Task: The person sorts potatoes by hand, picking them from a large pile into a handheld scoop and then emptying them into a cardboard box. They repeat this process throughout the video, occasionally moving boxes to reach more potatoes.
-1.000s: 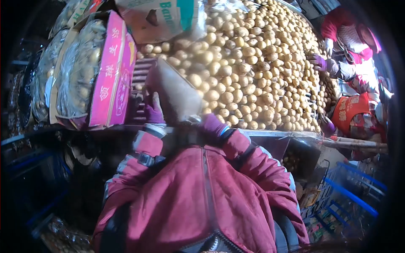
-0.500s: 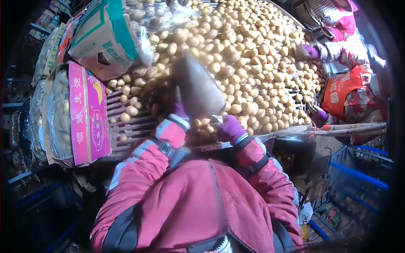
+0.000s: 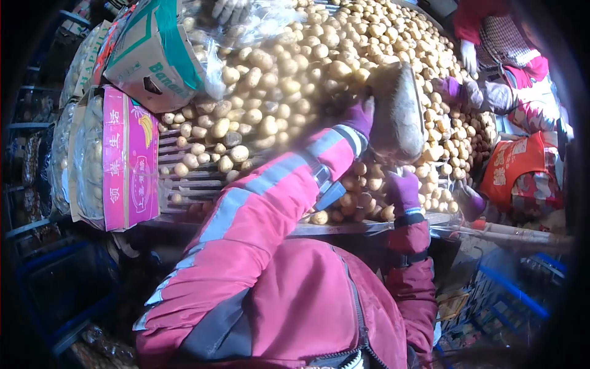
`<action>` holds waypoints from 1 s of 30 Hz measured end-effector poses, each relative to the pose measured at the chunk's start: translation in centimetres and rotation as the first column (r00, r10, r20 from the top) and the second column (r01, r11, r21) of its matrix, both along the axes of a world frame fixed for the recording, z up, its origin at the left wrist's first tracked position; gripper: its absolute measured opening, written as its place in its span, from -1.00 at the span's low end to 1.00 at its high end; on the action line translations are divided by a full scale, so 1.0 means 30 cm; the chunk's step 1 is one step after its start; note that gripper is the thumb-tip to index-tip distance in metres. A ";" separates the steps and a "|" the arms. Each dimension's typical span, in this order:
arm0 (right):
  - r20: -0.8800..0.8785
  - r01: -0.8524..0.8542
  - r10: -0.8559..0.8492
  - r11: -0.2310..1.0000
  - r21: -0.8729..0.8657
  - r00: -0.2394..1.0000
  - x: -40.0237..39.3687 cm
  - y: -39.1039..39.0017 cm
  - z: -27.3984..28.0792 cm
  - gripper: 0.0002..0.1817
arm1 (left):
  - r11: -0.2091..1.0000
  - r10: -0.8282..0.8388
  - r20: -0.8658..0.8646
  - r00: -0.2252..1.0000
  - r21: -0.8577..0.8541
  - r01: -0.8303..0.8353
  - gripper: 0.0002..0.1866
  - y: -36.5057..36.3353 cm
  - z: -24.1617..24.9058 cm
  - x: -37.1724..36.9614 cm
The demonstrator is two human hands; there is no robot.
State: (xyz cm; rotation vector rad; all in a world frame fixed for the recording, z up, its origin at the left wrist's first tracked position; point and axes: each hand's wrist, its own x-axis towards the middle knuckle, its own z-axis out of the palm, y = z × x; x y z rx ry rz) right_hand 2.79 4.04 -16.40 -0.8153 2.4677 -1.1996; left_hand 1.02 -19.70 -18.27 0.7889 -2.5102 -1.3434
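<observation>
A worn grey scoop (image 3: 399, 117) is tilted on its side over a wide bed of small potatoes (image 3: 270, 92). My left hand (image 3: 361, 118), in a purple glove, is closed on its left edge, with that arm stretched across my front. At the scoop's lower end my right hand (image 3: 403, 189), gloved alike, is closed round it; the grip itself is partly hidden. Potatoes beside the scoop are blurred by motion. More of them lie below my left forearm, close to the front edge.
Metal slats (image 3: 187, 169) show at left, with scattered potatoes. A pink box (image 3: 130, 160) and a green-and-white carton (image 3: 153, 67) stand there. Another person's gloved hand (image 3: 232, 9) is at the top; co-workers' hands (image 3: 447, 89) reach in from the right, near a red bag (image 3: 513, 165).
Both my hands have carried the scoop to the right, and my left arm now crosses my front. Potatoes have spread where the scoop was. A gloved hand shows more at the top.
</observation>
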 end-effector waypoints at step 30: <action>0.407 -0.555 0.607 0.793 -0.253 0.682 0.574 -0.769 -0.081 -0.80 | 0.423 0.445 0.868 -0.222 0.014 0.906 -0.41 -0.579 0.626 0.668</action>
